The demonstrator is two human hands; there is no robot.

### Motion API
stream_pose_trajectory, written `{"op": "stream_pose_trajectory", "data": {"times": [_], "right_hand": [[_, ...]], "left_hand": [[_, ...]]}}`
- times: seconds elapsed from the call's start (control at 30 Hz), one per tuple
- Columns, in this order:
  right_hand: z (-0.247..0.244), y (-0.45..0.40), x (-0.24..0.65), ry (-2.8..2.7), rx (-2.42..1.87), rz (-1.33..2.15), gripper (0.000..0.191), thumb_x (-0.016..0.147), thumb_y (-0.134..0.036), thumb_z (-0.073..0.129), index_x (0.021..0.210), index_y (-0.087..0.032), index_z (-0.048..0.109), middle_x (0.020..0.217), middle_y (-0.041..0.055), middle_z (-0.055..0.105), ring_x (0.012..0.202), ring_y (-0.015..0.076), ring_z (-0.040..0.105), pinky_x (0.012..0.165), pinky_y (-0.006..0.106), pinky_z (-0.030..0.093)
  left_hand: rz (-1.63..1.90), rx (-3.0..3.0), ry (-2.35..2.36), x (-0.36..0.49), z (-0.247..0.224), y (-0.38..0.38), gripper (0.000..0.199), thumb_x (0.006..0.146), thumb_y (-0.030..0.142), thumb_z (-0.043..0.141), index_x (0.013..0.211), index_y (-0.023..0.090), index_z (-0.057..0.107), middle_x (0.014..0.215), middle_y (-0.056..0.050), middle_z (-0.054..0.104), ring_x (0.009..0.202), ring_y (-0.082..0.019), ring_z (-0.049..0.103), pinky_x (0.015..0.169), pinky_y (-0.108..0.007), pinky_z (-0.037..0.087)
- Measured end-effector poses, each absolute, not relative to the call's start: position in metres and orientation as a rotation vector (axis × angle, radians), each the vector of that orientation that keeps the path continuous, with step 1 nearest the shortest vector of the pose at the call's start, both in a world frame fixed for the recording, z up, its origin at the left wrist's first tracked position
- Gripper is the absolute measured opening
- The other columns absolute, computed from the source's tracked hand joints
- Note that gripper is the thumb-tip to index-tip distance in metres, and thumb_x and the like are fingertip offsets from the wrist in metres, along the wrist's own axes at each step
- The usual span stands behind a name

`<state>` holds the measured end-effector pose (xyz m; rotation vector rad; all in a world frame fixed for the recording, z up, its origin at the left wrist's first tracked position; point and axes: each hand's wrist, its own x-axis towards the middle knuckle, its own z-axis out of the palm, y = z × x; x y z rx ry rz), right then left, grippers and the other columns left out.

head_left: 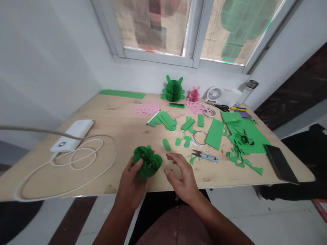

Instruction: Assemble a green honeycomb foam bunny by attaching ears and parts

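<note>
My left hand [131, 182] grips a green folded-paper ball [147, 161], its layers fanned out above the front of the table. Just to the right, my right hand [182, 173] is held with fingers and thumb apart and nothing between them. Beyond it lie a green rounded paper strip [166, 145], a smaller green oval [178, 141] and blue-handled thread snips [205, 156]. Against the wall stands a larger green paper figure [173, 90] with ears, beside a small pink paper figure [194, 94].
A white power bank [73, 135] with a looped cable [84, 183] occupies the left side. Rightward are green paper sheets [215, 134], scraps [240, 160], tape rolls [209, 112], black scissors [221, 107], a yellow cutter [238, 109], a phone [280, 163], a small fan [214, 94] and a flask [247, 92].
</note>
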<state>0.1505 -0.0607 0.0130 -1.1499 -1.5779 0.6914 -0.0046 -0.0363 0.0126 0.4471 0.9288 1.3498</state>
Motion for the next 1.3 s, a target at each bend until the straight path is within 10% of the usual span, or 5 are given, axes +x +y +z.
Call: {"op": "stream_pose_trajectory", "data": {"times": [0.5,1.3], "right_hand": [[-0.017,-0.046,0.237,-1.739,-1.591,0.285,0.022,0.084,-0.023,0.053,0.101,-0.02,0.066,0.104,0.0095,0.069,0.099,0.0247,0.063,0.089,0.041,0.048],[0.017,0.068,0.146,-2.454,-2.015,0.2,0.033,0.084,-0.038,0.055,0.102,-0.013,0.066,0.113,0.0166,0.064,0.109,0.0312,0.052,0.091,0.043,0.035]], "left_hand": [[1.26,1.423,1.422,-0.007,-0.024,-0.043,0.066,0.071,0.029,0.071,0.131,0.025,0.046,0.13,-0.01,0.054,0.12,-0.028,0.052,0.105,-0.048,0.039],[1.364,1.19,1.181,-0.006,-0.02,-0.046,0.072,0.063,0.015,0.077,0.129,0.027,0.05,0.128,-0.007,0.055,0.121,-0.024,0.049,0.11,-0.039,0.031]]}}
